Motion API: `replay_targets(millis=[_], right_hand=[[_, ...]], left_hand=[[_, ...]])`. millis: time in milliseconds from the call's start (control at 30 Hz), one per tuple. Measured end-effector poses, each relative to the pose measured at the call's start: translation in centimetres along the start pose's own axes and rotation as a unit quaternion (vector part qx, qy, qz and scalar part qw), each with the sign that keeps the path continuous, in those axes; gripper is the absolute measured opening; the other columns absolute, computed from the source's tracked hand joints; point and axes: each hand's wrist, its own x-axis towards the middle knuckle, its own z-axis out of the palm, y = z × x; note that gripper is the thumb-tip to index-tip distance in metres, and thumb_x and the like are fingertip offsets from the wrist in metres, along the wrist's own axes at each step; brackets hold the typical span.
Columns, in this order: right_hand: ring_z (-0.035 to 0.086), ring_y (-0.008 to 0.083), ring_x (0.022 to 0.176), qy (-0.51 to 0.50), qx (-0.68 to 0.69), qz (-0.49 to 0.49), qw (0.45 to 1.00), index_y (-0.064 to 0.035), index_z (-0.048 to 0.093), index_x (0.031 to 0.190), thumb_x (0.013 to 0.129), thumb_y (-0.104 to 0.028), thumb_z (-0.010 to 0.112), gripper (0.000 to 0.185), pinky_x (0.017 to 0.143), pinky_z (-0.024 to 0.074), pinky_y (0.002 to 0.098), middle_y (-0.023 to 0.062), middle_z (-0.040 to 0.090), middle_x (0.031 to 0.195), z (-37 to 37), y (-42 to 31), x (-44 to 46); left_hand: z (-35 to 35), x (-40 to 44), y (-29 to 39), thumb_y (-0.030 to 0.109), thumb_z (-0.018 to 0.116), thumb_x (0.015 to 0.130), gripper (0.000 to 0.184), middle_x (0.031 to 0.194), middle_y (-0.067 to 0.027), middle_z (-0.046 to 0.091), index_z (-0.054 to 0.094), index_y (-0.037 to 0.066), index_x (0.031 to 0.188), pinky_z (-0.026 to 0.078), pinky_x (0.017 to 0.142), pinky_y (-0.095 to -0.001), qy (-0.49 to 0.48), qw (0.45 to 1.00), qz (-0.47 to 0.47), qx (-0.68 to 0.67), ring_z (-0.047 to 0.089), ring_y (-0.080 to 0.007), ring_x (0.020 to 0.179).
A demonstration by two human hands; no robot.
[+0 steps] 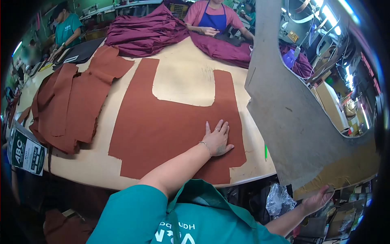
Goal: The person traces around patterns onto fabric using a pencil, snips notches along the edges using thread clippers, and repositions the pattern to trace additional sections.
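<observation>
A rust-brown cut piece (174, 126) of fabric or leather, with a deep U-shaped cutout at its far side, lies flat on the table. My left hand (218, 139) rests palm down on its right half, fingers stretched out and a bracelet at the wrist. On the right, a large grey pattern template (290, 101) with a similar curved cutout is held up on edge. My right hand (319, 199) grips its lower corner, by a brownish taped-looking patch (349, 166). A small green pencil or chalk stick (266, 152) lies beside the template's edge.
Several brown pieces (73, 101) are heaped on the left of the pale table (187, 81). Maroon fabric (146, 30) is piled at the back. A person in a blue apron (213, 20) works opposite, another (67, 28) at far left. A labelled bag (28, 152) hangs at the left edge.
</observation>
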Motion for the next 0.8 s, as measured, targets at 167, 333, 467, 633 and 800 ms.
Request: replay_targets(millis=[167, 333, 467, 633, 800], right_hand=[[0.045, 0.0190, 0.112, 0.041, -0.037, -0.020, 0.998, -0.0037, 0.047, 0.120, 0.088, -0.012, 0.051, 0.033, 0.096, 0.0318, 0.0326, 0.0087, 0.048, 0.124, -2.5, -4.2, 1.6], [0.038, 0.0202, 0.118, 0.113, -0.090, 0.000, 0.990, 0.0000, 0.045, 0.121, 0.088, -0.016, 0.052, 0.037, 0.101, 0.0235, 0.0339, 0.0114, 0.044, 0.128, -4.5, -7.2, 1.2], [0.036, 0.0223, 0.120, 0.170, -0.113, 0.052, 0.978, -0.0001, 0.039, 0.126, 0.087, -0.027, 0.052, 0.049, 0.101, 0.0239, 0.0349, 0.0114, 0.039, 0.131, -9.3, -7.9, 1.7], [0.039, 0.0222, 0.117, 0.124, -0.015, 0.175, 0.977, -0.0029, 0.040, 0.125, 0.089, -0.028, 0.047, 0.044, 0.099, 0.0270, 0.0364, 0.0102, 0.042, 0.127, -10.1, -5.3, 2.1], [0.046, 0.0183, 0.108, -0.112, 0.135, 0.255, 0.951, -0.0026, 0.045, 0.118, 0.089, -0.018, 0.045, 0.033, 0.096, 0.0324, 0.0320, 0.0079, 0.051, 0.116, -0.9, 5.2, -0.7]], left_hand=[[0.2, 2.7, -0.4, 0.053, 0.037, 0.085, 0.076, 0.144, -0.0125, 0.015, 0.022, -0.003, 0.134, 0.014, 0.098, -0.0644, 0.025, 0.999, -0.036, 0.004, 0.009, -0.0275, 0.134], [0.0, 0.9, -0.8, 0.055, 0.039, 0.084, 0.074, 0.144, -0.0101, 0.014, 0.023, 0.005, 0.136, 0.014, 0.097, -0.0660, 0.045, 0.999, -0.013, -0.008, 0.008, -0.0286, 0.134], [-3.3, -6.6, -2.7, 0.053, 0.043, 0.083, 0.070, 0.145, -0.0096, 0.011, 0.022, 0.013, 0.138, 0.012, 0.093, -0.0701, 0.050, 0.994, -0.094, 0.025, 0.006, -0.0289, 0.134], [-4.4, -13.7, -12.4, 0.048, 0.044, 0.087, 0.067, 0.134, -0.0208, 0.033, 0.033, -0.002, 0.130, 0.027, 0.101, -0.0423, 0.223, 0.913, -0.134, -0.315, 0.029, -0.0310, 0.127], [-11.6, -15.7, -12.1, 0.042, 0.038, 0.092, 0.062, 0.129, -0.0157, 0.041, 0.028, -0.005, 0.131, 0.031, 0.099, -0.0310, 0.193, 0.679, 0.029, -0.708, 0.038, -0.0218, 0.120]])
